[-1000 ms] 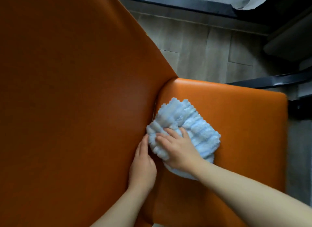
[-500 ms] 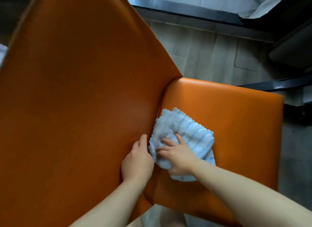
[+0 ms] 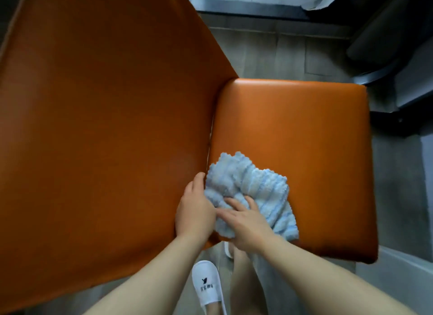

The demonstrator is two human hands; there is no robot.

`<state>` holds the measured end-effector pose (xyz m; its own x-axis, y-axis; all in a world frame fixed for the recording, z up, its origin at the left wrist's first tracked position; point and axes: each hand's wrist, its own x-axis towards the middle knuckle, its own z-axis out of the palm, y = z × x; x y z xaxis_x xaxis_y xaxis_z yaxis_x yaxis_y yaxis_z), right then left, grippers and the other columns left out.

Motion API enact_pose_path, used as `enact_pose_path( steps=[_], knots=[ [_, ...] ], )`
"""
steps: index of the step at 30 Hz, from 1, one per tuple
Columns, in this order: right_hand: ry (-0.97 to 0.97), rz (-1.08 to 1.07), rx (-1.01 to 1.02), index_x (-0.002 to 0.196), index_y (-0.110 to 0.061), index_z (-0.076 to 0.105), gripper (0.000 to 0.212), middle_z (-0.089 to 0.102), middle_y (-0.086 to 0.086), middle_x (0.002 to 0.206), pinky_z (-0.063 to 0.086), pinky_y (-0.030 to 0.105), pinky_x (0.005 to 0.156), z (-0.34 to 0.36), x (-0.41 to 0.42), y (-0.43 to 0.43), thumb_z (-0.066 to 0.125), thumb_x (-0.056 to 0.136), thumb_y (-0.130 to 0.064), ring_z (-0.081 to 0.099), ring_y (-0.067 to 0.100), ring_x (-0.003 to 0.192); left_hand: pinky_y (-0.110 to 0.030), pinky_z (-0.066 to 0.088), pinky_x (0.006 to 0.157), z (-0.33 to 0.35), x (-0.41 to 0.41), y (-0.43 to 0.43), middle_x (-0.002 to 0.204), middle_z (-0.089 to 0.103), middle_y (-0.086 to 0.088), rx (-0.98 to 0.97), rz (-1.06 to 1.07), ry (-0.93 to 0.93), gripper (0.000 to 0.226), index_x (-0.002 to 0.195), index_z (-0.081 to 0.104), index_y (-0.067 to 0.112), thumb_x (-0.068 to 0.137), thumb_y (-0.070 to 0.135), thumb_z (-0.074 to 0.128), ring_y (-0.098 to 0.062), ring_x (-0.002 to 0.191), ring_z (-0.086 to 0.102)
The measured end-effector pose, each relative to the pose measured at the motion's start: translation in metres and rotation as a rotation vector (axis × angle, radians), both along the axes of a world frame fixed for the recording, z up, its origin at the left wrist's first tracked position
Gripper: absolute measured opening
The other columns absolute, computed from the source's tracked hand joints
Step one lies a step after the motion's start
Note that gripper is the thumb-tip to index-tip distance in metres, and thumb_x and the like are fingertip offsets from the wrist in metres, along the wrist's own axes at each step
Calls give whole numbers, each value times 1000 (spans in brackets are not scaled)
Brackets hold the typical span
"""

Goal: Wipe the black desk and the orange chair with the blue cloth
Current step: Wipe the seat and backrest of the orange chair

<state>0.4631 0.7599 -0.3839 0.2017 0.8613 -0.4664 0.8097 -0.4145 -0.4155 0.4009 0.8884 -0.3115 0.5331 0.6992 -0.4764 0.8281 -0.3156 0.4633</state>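
- My white slipper (image 3: 206, 284) carries a small dark emblem (image 3: 205, 280) on its top, shaped rather like a bird or a leaf.
- Just under that emblem runs one short row of dark characters (image 3: 207, 288); they are too blurred for me to make out.

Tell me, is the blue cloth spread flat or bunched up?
Bunched up: the cloth lies in crumpled folds on the seat, its edges uneven, under the right hand.
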Motion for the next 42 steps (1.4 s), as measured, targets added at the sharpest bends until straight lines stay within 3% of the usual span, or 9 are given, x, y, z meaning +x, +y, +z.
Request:
enact_pose_path(
  steps=[9,17,21,26,29,34,37,40,42],
  knots=[
    [-69,-329,-113,128,-34,49,49,50,-10,136,16,30,105,18,-46,-112,53,82,-16,30,9,137,-39,39,98,-19,-44,-34,152,27,-2,229,-698,110,57,144,28,24,91,11,43,-26,134,33],
    [-196,-1917,295,91,-20,35,27,60,20,101,40,39,70,55,-33,-139,56,78,-8,56,40,89,-43,24,112,-44,-45,-40,158,13,-2,303,-883,225,61,149,15,25,95,19,43,-25,145,11],
    [-297,-1633,489,97,-22,42,34,56,7,99,33,30,71,60,13,-109,65,73,-15,56,33,92,-47,16,115,-53,-28,-51,159,0,-1,328,-930,206,66,151,2,19,97,24,38,-24,146,1],
    [-179,-763,-141,140,-48,24,75,10,-15,156,-2,65,108,7,18,-85,55,74,-68,-4,17,145,-45,19,113,-66,-17,-72,159,-2,0,228,-837,277,64,151,1,18,95,16,33,-28,146,1],
    [-312,-946,-116,140,-52,26,67,6,-16,157,6,62,108,-5,8,-127,54,80,-61,-2,17,144,-44,20,113,-69,-25,-72,159,-6,-1,249,-875,287,70,151,-2,18,92,10,34,-28,146,-1],
    [-384,-1946,335,125,-22,53,49,48,14,130,38,37,91,13,-4,-189,66,77,-22,46,37,116,-45,18,115,-70,-27,-67,159,-6,1,217,-856,261,75,151,-1,24,90,7,39,-26,146,-2],
    [-540,-1644,484,110,-12,59,40,55,18,117,38,35,87,23,15,-155,66,73,-25,52,38,107,-44,16,115,-72,-28,-63,159,-4,3,207,-860,228,74,151,2,26,90,6,39,-24,146,-2],
    [-324,-1001,60,128,-35,50,55,34,0,148,24,49,105,14,12,-112,61,77,-54,26,30,135,-42,11,116,-76,-36,-59,159,-3,4,208,-864,193,73,151,3,25,90,4,37,-22,146,-3],
    [-316,-1000,-96,132,-48,42,56,18,-15,154,18,50,107,0,0,-118,59,79,-57,12,22,140,-41,11,116,-78,-40,-58,159,-3,4,206,-873,173,74,151,3,24,88,2,35,-21,146,-3]
  ],
)
